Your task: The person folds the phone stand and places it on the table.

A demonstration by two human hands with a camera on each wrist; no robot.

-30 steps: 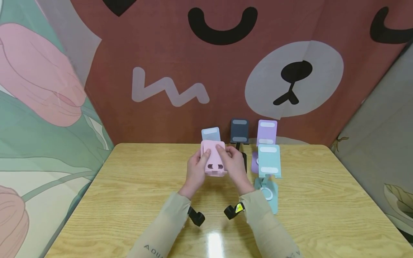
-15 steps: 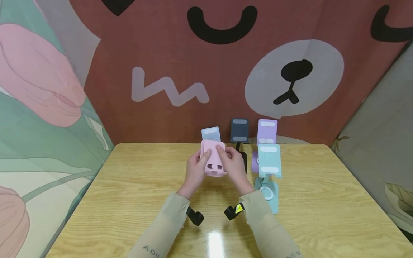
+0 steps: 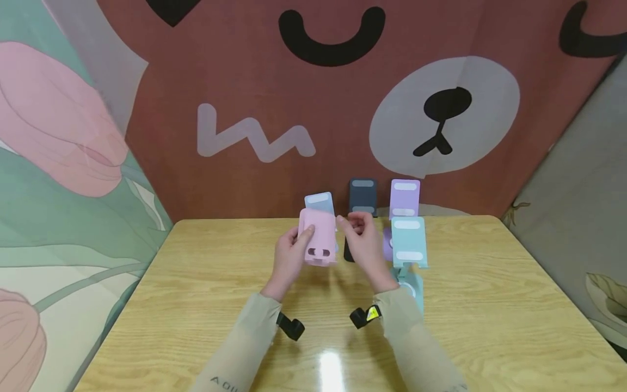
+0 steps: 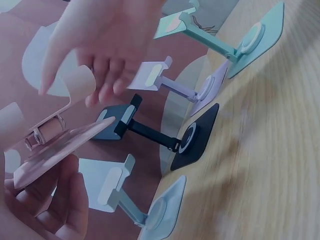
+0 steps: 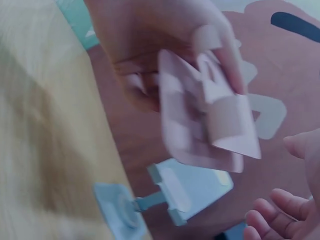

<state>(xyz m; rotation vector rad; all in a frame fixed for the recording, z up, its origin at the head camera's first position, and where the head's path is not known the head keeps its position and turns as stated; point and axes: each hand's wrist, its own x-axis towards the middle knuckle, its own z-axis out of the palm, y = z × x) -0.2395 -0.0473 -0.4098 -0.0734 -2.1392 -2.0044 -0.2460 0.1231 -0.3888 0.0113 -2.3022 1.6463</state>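
Note:
A pink folding phone stand (image 3: pixel 321 234), folded nearly flat, is held up over the table by my left hand (image 3: pixel 288 258). That thumb lies on its front plate, with the other fingers behind it. My right hand (image 3: pixel 366 247) is apart from the stand, just to its right, with fingers loosely bent and nothing in them. In the left wrist view the hinge (image 4: pixel 47 132) shows between the two plates, which stand slightly apart. Behind the pink stand is a light blue phone stand (image 3: pixel 319 201), partly hidden by it.
Unfolded phone stands are on the wooden table (image 3: pixel 196 294): a black one (image 3: pixel 363 195) behind my right hand, a purple one (image 3: pixel 405 198), and a teal one (image 3: pixel 409 242) nearer on the right. A printed cloth (image 3: pixel 254 185) hangs behind the table.
My right hand has let go of the pink phone stand and moved off to the right. The left hand, still holding the stand, has shifted slightly left.

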